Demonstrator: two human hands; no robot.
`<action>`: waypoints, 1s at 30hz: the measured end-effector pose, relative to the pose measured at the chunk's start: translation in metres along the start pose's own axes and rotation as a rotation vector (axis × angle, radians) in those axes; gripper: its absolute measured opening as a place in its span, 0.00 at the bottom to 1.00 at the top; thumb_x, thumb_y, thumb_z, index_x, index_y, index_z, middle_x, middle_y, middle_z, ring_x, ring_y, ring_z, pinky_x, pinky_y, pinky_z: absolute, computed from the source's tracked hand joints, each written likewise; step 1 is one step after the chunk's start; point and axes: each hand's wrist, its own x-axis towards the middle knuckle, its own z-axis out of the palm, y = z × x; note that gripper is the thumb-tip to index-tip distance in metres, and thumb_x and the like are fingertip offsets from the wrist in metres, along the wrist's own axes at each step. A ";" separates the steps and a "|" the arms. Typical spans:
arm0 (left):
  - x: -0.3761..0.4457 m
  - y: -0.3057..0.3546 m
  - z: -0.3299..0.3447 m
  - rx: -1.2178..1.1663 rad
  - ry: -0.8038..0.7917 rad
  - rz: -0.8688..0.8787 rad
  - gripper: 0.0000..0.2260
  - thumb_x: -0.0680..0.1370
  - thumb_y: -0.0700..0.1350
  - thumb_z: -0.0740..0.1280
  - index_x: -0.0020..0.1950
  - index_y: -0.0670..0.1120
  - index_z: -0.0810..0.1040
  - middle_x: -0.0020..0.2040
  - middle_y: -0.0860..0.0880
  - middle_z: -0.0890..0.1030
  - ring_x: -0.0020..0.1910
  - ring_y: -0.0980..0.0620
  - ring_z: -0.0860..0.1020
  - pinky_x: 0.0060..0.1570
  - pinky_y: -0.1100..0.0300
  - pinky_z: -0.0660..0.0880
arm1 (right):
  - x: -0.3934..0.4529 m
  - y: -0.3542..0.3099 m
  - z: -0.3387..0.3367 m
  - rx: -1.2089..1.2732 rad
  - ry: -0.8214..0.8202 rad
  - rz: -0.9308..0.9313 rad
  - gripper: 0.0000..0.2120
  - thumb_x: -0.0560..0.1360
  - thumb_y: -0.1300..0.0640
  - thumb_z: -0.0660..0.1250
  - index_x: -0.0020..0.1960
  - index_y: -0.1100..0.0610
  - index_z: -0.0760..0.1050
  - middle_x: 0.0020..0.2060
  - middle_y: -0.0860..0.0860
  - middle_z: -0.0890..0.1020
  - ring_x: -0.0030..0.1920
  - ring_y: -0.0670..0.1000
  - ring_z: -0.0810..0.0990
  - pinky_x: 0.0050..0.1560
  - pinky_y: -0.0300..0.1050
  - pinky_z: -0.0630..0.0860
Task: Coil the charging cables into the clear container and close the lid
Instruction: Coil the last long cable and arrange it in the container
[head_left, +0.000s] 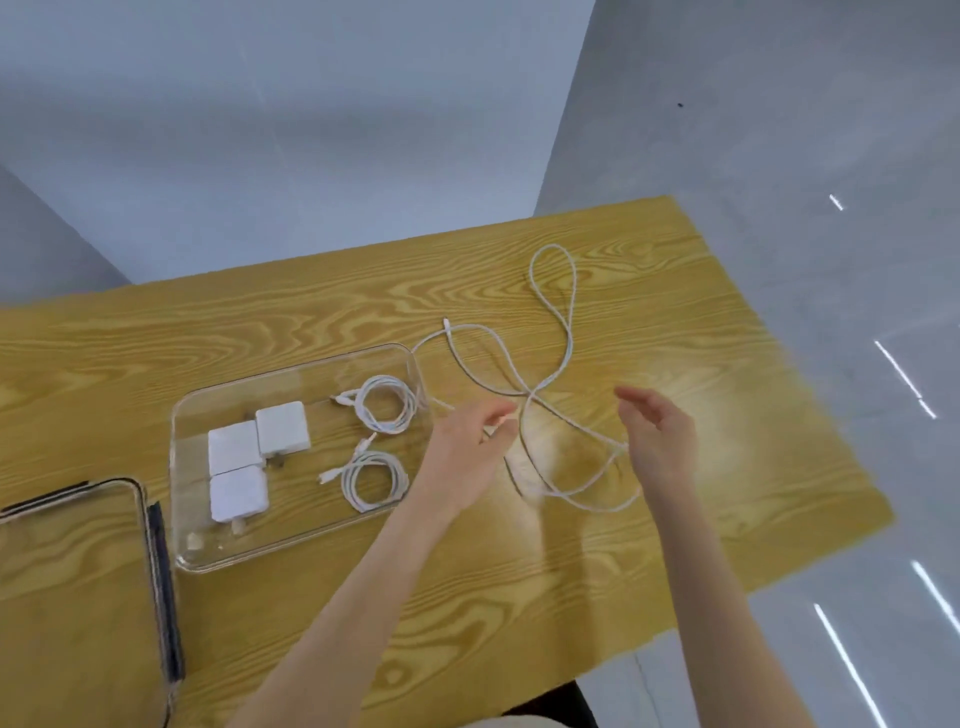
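Sprawling in wide loops over the wooden table (363, 312), a loose white cable (550, 306) takes up the 2 o'clock part of the tabletop, just beside the clear container (415, 364). The left hand (467, 447) hovers at its near strands with fingers curled; motion blur hides whether they pinch the cable, so I cannot tell. The right hand (660, 441) is at 3 o'clock of the left, fingers relaxed and spread, with the cable passing by its palm; it seems to hold nothing. Inside the container lie two coiled cables (387, 405) at 3 o'clock and three white chargers (260, 452) at 9 o'clock. Its lid (78, 545) rests at 8 o'clock.
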 end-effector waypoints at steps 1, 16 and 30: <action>0.004 -0.001 0.009 0.012 -0.034 -0.023 0.14 0.80 0.47 0.60 0.64 0.48 0.74 0.62 0.52 0.75 0.59 0.58 0.71 0.53 0.67 0.63 | 0.004 0.008 -0.009 -0.055 0.029 0.005 0.09 0.76 0.64 0.62 0.49 0.53 0.78 0.46 0.53 0.81 0.49 0.50 0.77 0.49 0.40 0.67; 0.046 -0.010 0.111 0.394 -0.349 -0.186 0.26 0.71 0.62 0.65 0.64 0.49 0.75 0.60 0.51 0.77 0.61 0.50 0.73 0.60 0.54 0.70 | 0.058 0.090 -0.045 -0.572 -0.498 0.049 0.14 0.72 0.54 0.59 0.53 0.51 0.80 0.49 0.52 0.82 0.53 0.55 0.79 0.52 0.53 0.76; 0.038 0.053 0.049 -0.225 -0.028 0.002 0.11 0.78 0.47 0.62 0.40 0.48 0.81 0.23 0.56 0.61 0.23 0.57 0.59 0.26 0.63 0.57 | 0.051 0.016 -0.050 -0.001 -0.376 -0.051 0.04 0.74 0.56 0.69 0.41 0.51 0.81 0.31 0.45 0.80 0.34 0.43 0.77 0.43 0.44 0.74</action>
